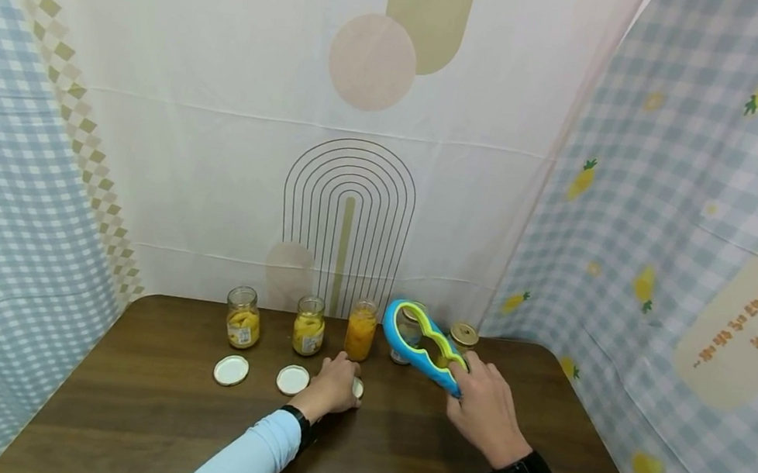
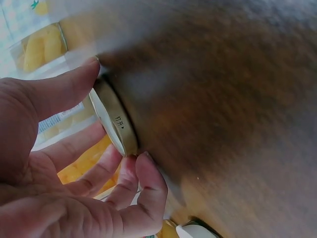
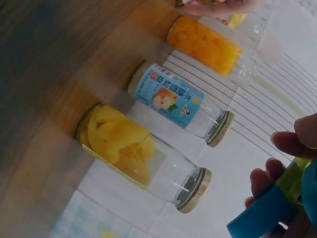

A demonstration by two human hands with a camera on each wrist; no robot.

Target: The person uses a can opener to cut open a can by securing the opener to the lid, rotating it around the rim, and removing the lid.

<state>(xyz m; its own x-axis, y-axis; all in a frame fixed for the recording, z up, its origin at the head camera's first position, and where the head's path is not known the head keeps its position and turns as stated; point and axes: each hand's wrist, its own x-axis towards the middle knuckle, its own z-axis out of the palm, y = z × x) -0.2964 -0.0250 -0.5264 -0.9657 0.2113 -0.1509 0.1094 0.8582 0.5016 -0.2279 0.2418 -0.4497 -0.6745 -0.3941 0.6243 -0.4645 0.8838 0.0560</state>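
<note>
My left hand (image 1: pixel 334 386) holds a jar lid (image 2: pixel 116 116) by its edge, thumb on one side and fingertips on the other. Gold outside and white inside, the lid is low over the table, just in front of an uncapped jar of orange fruit (image 1: pixel 360 333). My right hand (image 1: pixel 486 409) grips the handle end of a blue and green jar opener (image 1: pixel 436 376), raised before the two right-hand jars. Those jars still wear gold lids: one has a blue label (image 3: pixel 171 96), the other holds yellow fruit (image 3: pixel 119 144). The opener partly hides them in the head view.
Two more uncapped jars of yellow fruit, the leftmost jar (image 1: pixel 242 328) and its neighbour (image 1: pixel 308 335), continue the row along the table's back edge. In front of them lie a white lid (image 1: pixel 231 370) and another lid (image 1: pixel 293 380). A cloth (image 1: pixel 218 171) hangs behind.
</note>
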